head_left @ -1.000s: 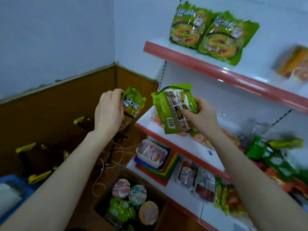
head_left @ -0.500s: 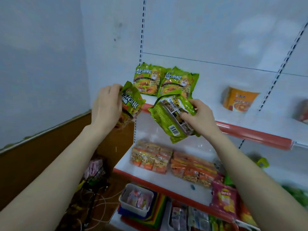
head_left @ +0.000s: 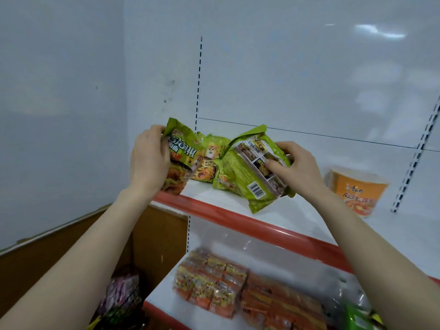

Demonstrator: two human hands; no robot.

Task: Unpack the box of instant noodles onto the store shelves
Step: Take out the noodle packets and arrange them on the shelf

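My left hand (head_left: 148, 160) grips a green instant noodle packet (head_left: 182, 154) by its left edge, front side showing, at the left end of the upper white shelf (head_left: 316, 225). My right hand (head_left: 294, 170) holds a second green noodle packet (head_left: 247, 172) with its back and barcode facing me, low over the same shelf. Between and behind them another green noodle packet (head_left: 210, 160) stands on the shelf, partly hidden. The box is out of view.
An orange noodle cup (head_left: 357, 189) stands on the upper shelf to the right. The shelf has a red front strip (head_left: 228, 214). Orange snack packs (head_left: 214, 282) lie in rows on the shelf below. A brown panel (head_left: 71, 246) lines the left wall.
The view has swung up from the floor box to the upper shelf. Both hands have carried their green packets up and forward to the shelf, near the packets standing there.
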